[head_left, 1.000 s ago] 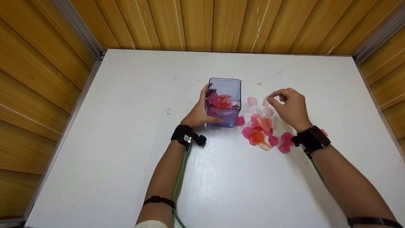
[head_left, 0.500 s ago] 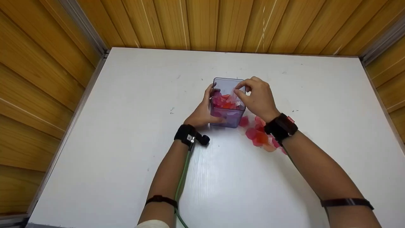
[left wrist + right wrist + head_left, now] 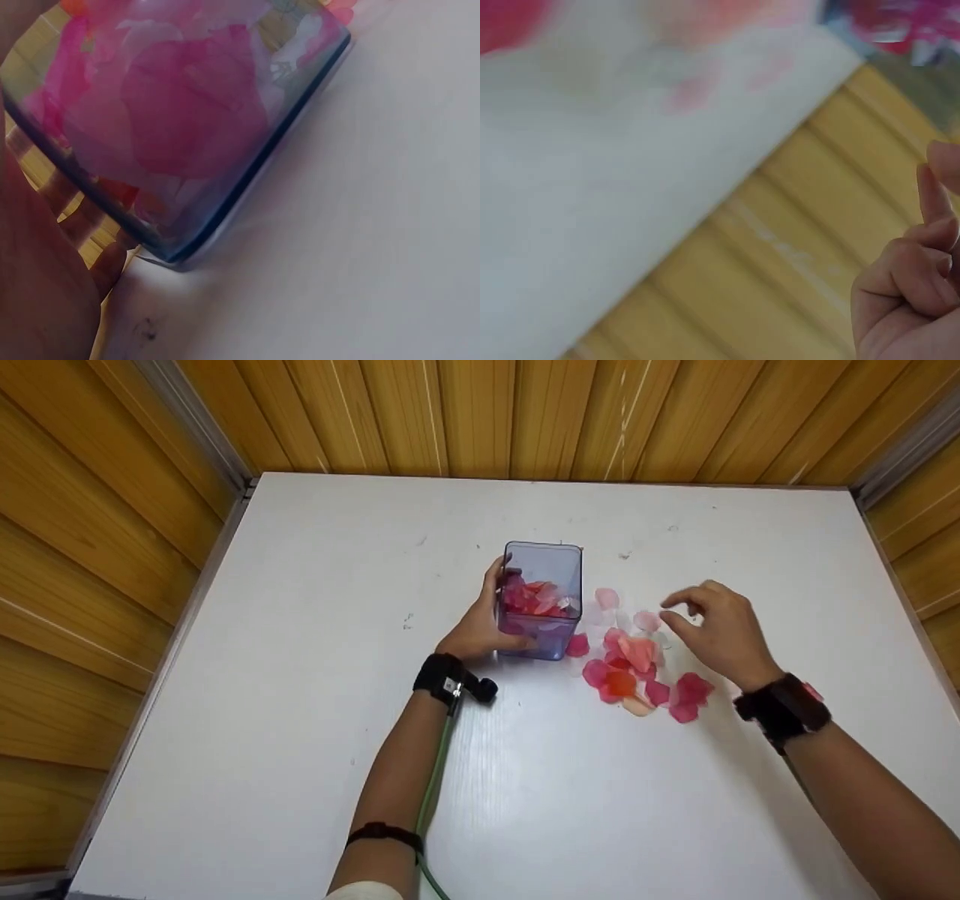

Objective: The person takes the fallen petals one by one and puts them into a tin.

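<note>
Fingers of our right hand (image 3: 721, 630) are bent, with a small gap between thumb and index tips, and we see nothing in it; they hover just beside a pale petal (image 3: 646, 621), at 3 o'clock from the see-through box (image 3: 551, 564). Our left hand (image 3: 472, 630) grips that box from its 8 o'clock side, thumb along the near wall. Loose petals (image 3: 636, 652) lie on the tabletop (image 3: 570, 795) at 4 o'clock from the box, and more petals (image 3: 536, 598) sit heaped inside it.

We judge the petals to be nearly weightless, thin and floppy, likely to crease under a hard squeeze and apt to cling together or drift in a draught. A raised edge looks the best place for a light pinch; those lying flat probably need a nudge up first. The box seems light, stiff and smooth, perhaps slippery, so a broad hold on its side walls suits it better than a pinch at the rim.
</note>
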Motion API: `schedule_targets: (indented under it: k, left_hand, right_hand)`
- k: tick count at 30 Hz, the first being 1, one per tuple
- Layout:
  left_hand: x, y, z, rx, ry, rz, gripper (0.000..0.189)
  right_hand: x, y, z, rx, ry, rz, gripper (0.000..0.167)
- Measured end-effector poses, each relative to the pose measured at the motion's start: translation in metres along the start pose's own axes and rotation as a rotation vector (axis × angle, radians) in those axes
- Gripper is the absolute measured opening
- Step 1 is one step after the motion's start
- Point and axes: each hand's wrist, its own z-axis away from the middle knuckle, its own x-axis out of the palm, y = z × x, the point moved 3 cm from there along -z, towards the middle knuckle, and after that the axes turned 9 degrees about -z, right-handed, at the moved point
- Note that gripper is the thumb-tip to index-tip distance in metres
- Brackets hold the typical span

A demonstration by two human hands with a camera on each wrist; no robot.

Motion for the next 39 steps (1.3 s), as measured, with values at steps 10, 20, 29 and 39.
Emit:
schedule_targets:
  k: [10, 20, 29, 39]
  left_hand:
    - [-0.002, 0.005, -0.004, 0.017, -0.017, -0.029, 0.138]
    - [-0.001, 0.006, -0.005, -0.03, -0.023, -0.043, 0.136]
    - [-0.003, 0.003, -0.004, -0.009, -0.002, -0.01, 0.139]
    - [0.001, -0.002, 0.0, -0.013, -0.018, -0.004, 0.139]
  right_hand:
    - [-0.037, 0.093, 0.077, 0.156, -0.172, 0.085, 0.019]
    - [-0.037, 0.101, 0.083, 0.147, -0.152, 0.101, 0.017]
    - [-0.024, 0.044, 0.037, 0.013, 0.008, 0.042, 0.017]
    - [0.019, -0.057, -0.031, -0.096, 0.019, -0.149, 0.016]
